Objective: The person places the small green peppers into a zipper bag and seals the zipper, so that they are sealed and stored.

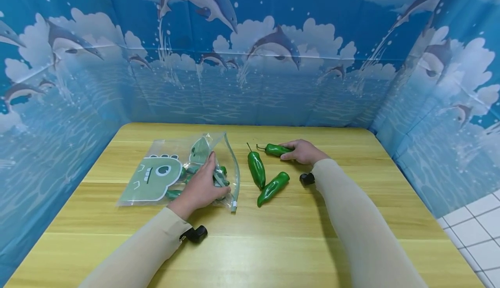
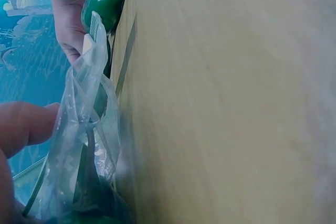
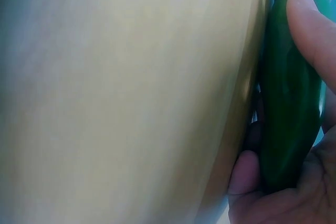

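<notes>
My right hand (image 1: 302, 151) grips a green pepper (image 1: 275, 150) at its thick end, its stem pointing left. In the right wrist view the thumb lies along the pepper (image 3: 289, 93) and fingers curl under it. My left hand (image 1: 201, 189) holds the clear zip bag (image 1: 150, 179) near its mouth, which faces right. The bag has a green cartoon monster print, and several green peppers show through the film. Between the hands lie two loose peppers: one upright with a stem (image 1: 256, 169), one slanted (image 1: 273, 188). In the left wrist view, the thumb (image 2: 29, 124) meets the crumpled film (image 2: 79, 129).
The wooden table (image 1: 258, 249) carries everything. A blue curtain with dolphins (image 1: 250, 92) encloses its back and sides. The bag's slider (image 1: 234, 205) sits at the near corner of its mouth. White floor tiles (image 1: 472, 227) show at the right.
</notes>
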Action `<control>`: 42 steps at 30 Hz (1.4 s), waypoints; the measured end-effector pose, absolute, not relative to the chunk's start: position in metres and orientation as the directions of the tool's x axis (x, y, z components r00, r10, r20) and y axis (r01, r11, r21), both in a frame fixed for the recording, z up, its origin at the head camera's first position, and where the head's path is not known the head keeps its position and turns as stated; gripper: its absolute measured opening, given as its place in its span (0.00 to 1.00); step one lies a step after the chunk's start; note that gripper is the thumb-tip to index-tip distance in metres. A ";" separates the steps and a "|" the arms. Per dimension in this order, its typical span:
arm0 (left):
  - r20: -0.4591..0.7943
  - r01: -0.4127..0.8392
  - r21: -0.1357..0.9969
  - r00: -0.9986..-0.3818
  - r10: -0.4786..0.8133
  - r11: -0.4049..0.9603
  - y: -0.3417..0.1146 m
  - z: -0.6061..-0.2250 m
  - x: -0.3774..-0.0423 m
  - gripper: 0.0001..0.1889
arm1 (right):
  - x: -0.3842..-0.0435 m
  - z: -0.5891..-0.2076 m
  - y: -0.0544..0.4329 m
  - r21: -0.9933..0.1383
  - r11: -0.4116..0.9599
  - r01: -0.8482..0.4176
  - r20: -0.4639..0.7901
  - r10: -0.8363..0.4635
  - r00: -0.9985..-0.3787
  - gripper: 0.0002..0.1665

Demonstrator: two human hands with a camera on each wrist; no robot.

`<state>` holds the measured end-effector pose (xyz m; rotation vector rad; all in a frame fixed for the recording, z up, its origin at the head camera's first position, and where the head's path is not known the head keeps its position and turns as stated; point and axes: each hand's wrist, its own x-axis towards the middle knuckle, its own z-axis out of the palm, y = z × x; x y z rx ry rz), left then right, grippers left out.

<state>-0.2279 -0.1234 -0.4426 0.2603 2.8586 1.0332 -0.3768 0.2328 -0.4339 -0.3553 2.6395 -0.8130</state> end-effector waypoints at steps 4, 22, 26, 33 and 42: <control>-0.029 0.128 0.636 -0.981 0.189 0.761 -0.123 -0.445 -0.227 0.66 | -0.375 -0.434 0.234 -0.591 0.796 -0.133 -0.252 -0.339 -0.906 0.38; -0.027 0.131 0.640 -0.981 0.192 0.758 -0.121 -0.438 -0.228 0.66 | -0.343 -0.382 0.215 -0.581 0.774 -0.254 -0.090 -0.371 -0.924 0.38; -0.028 0.132 0.637 -0.981 0.193 0.759 -0.122 -0.438 -0.229 0.66 | -0.329 -0.373 0.199 -0.555 0.764 -0.328 -0.067 -0.434 -0.899 0.33; -0.035 0.123 0.649 -0.981 0.191 0.751 -0.122 -0.439 -0.229 0.66 | -0.308 -0.370 0.175 -0.489 0.775 -0.402 -0.109 -0.511 -0.853 0.30; -0.036 0.120 0.651 -0.982 0.188 0.750 -0.123 -0.439 -0.228 0.66 | -0.295 -0.378 0.149 -0.413 0.792 -0.451 -0.157 -0.549 -0.821 0.31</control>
